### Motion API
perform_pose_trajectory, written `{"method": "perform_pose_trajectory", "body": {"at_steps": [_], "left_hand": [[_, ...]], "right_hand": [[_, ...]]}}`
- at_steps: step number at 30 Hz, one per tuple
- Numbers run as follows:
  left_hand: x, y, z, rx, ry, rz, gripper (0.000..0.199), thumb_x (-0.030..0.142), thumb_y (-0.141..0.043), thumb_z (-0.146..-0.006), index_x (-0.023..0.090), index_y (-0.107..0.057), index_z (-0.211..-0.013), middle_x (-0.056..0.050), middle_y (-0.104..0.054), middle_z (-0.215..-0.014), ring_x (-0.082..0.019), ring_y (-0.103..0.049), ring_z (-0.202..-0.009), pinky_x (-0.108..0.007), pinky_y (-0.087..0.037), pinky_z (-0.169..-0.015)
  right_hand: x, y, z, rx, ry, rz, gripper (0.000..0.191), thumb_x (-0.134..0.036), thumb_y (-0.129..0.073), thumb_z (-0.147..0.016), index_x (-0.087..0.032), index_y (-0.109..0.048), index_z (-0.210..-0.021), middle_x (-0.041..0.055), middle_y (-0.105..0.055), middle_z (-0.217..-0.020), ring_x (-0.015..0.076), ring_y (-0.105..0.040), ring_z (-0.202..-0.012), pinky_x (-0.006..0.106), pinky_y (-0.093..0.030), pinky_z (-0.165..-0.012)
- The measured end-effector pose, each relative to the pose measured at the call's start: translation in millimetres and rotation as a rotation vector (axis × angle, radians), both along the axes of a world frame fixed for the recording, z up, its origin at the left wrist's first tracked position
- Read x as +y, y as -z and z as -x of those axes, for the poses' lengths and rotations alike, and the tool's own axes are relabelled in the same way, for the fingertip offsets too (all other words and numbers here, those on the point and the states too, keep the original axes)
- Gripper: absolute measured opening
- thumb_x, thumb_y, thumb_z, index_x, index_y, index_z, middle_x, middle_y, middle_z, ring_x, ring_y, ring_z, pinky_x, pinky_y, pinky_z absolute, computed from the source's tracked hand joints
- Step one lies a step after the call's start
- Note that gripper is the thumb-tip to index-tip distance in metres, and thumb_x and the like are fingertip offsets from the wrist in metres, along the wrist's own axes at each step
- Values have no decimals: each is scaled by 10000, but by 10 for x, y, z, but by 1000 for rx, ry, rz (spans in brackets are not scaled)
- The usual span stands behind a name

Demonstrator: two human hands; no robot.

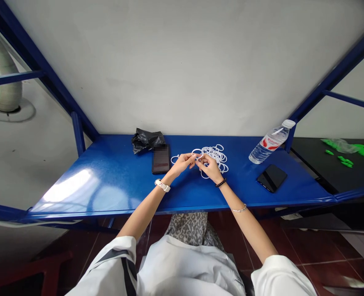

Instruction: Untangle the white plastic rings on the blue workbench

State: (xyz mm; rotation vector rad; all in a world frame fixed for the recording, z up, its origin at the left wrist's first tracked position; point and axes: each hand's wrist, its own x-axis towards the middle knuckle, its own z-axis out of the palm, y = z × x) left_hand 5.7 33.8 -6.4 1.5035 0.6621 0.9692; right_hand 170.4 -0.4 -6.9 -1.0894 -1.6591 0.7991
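Between my two hands is a thin white ring (pixel 196 150), pinched by the fingers of both. My left hand (pixel 183 163) grips it from the left side, its fingertips almost meeting those of my right hand (pixel 210 166). Just beyond and beside my right hand lies a pile of similar white rings (pixel 217 154) on the blue table. Another white ring (pixel 174 159) rests apart, left of my left hand and partly hidden by it. The fine detail at my fingertips is too small to make out.
Left of my hands are a crumpled black plastic bag (pixel 146 139) and a dark flat box-like object (pixel 160 160). A water bottle (pixel 271 142) and a black phone (pixel 272 178) occupy the right side. Bright green pieces (pixel 345 161) lie on a neighbouring dark table. Blue frame posts (pixel 78 133) flank the blue table (pixel 120 181).
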Motion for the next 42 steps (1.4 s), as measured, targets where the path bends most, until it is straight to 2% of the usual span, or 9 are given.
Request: {"method": "perform_pose_trajectory", "body": {"at_steps": [6, 12, 25, 31, 36, 42], "left_hand": [[-13, -1, 19, 4, 63, 8, 572, 586, -669, -821, 105, -721, -1127, 41, -446, -539, -87, -382, -528, -248, -311, -564], [-1, 4, 31, -15, 84, 0, 602, 593, -654, -840, 87, -714, -1160, 38, -450, -538, -88, -382, -539, -253, -316, -588], [32, 45, -1, -28, 28, 10, 609, 630, -669, -804, 81, -714, -1063, 46, -438, -519, -81, -361, -520, -249, -291, -577], [73, 55, 19, 25, -29, -12, 628, 675, -629, -804, 92, -689, -1029, 52, -437, -499, -86, -363, -493, -245, -292, -545], [88, 84, 20, 97, -3, -32, 635, 690, -593, -817, 101, -674, -1040, 51, -459, -496, -88, -371, -482, -247, -307, -549], [85, 89, 25, 125, 30, -44, 607, 701, -550, -838, 119, -666, -968, 37, -482, -522, -95, -397, -503, -257, -332, -573]], "right_hand": [[6, 10, -24, -14, 11, -17, 302, -515, -644, -867, -221, -577, -854, -38, -576, -550, 165, -588, -532, 331, -502, -658], [3, 15, -19, 1, 17, -16, 303, -508, -656, -858, -209, -606, -879, -42, -576, -550, 156, -588, -527, 314, -492, -649], [-8, 8, -8, -31, 78, -35, 314, -516, -645, -859, -208, -605, -814, -38, -577, -518, 150, -581, -488, 307, -499, -631], [16, 14, -33, 40, 139, -29, 353, -554, -592, -884, -208, -591, -816, -24, -579, -528, 150, -580, -500, 291, -483, -581], [37, 32, -51, 61, 193, -26, 360, -562, -577, -888, -211, -584, -810, -25, -573, -524, 156, -581, -502, 286, -476, -556], [16, 1, -41, 37, 192, -63, 358, -550, -562, -906, -213, -576, -788, -26, -568, -527, 152, -579, -506, 289, -479, -575]]}}
